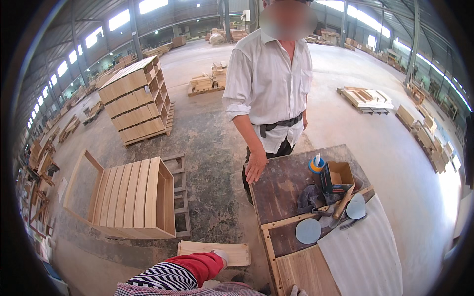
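My left arm, in a red sleeve over a black-and-white striped one, reaches forward at the lower middle. My left hand (221,257), in a pale glove, is at a light wooden drawer-like piece (237,252) low beside the workbench. Its fingers are hidden, so I cannot tell whether it grips the piece. Only the gloved fingertips of my right hand (297,291) show at the bottom edge. They lie on a flat wooden panel (306,270) on the workbench (276,200). White foam sheeting (368,246) lies beside that panel.
Across the bench stands a person (271,84) in a white shirt, one hand on its corner. On it lie sanding discs (308,231), a hammer (344,202), an open box (338,176) and a blue-orange tub (316,164). Stacked drawers (133,98) and a slatted cabinet (131,192) stand left.
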Demonstrator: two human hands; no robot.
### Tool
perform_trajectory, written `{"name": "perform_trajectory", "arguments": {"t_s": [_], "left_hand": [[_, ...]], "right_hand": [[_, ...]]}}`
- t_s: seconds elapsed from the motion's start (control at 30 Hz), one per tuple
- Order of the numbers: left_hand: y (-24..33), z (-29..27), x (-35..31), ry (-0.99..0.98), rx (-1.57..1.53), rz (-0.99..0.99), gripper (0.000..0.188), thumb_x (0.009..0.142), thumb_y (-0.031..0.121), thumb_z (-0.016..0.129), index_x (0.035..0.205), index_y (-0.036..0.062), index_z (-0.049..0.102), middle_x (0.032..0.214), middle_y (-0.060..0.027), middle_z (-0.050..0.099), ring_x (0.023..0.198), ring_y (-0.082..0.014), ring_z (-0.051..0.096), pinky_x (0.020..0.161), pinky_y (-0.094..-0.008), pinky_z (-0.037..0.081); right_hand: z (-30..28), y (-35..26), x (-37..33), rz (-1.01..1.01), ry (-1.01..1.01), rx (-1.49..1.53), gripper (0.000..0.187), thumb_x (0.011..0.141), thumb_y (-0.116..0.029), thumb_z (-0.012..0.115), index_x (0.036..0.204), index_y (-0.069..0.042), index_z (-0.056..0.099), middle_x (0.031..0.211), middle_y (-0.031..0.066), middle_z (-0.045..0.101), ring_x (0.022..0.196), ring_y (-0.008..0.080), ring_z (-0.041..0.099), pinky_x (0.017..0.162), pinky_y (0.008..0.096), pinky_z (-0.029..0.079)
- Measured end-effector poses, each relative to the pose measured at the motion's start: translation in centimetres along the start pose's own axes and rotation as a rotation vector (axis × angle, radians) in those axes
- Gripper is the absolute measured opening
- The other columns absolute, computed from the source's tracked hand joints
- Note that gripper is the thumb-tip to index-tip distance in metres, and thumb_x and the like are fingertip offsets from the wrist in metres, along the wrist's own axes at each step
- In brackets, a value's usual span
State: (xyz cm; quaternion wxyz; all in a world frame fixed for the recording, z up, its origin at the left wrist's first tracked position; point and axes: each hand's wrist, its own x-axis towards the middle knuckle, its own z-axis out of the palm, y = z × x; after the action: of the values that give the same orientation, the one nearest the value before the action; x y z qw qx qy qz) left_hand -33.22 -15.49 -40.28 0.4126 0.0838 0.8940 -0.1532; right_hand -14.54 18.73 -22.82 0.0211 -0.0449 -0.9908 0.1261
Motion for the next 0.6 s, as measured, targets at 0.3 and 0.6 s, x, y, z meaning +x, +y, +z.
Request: {"name": "perform_trajectory", "arguments": {"t_s": [0.3, 0.6], "left_hand": [[-0.13, 0.54, 0.65, -0.003, -0.016, 0.017, 0.024, 0.085, 0.020, 0.062, 0.105, 0.0144, 0.074, 0.105, -0.0075, 0.072, 0.096, -0.0284, 0.070, 0.067, -0.0493, 0.053], [-0.22, 0.83, 0.48, 0.019, -0.050, 0.002, 0.024, 0.085, 0.019, 0.063, 0.105, 0.0148, 0.074, 0.105, -0.0079, 0.072, 0.096, -0.0291, 0.070, 0.067, -0.0504, 0.053]], "right_hand": [[-0.38, -0.24, 0.12, 0.012, -0.024, -0.010, 0.088, 0.069, -0.053, 0.073, 0.141, -0.014, 0.039, 0.122, 0.0237, 0.046, 0.108, 0.0435, 0.047, 0.090, 0.0573, 0.040], [-0.07, -0.16, 0.02, 0.001, -0.006, -0.020, 0.090, 0.068, -0.054, 0.073, 0.141, -0.015, 0.040, 0.123, 0.0231, 0.046, 0.109, 0.0430, 0.047, 0.090, 0.0571, 0.040]]}}
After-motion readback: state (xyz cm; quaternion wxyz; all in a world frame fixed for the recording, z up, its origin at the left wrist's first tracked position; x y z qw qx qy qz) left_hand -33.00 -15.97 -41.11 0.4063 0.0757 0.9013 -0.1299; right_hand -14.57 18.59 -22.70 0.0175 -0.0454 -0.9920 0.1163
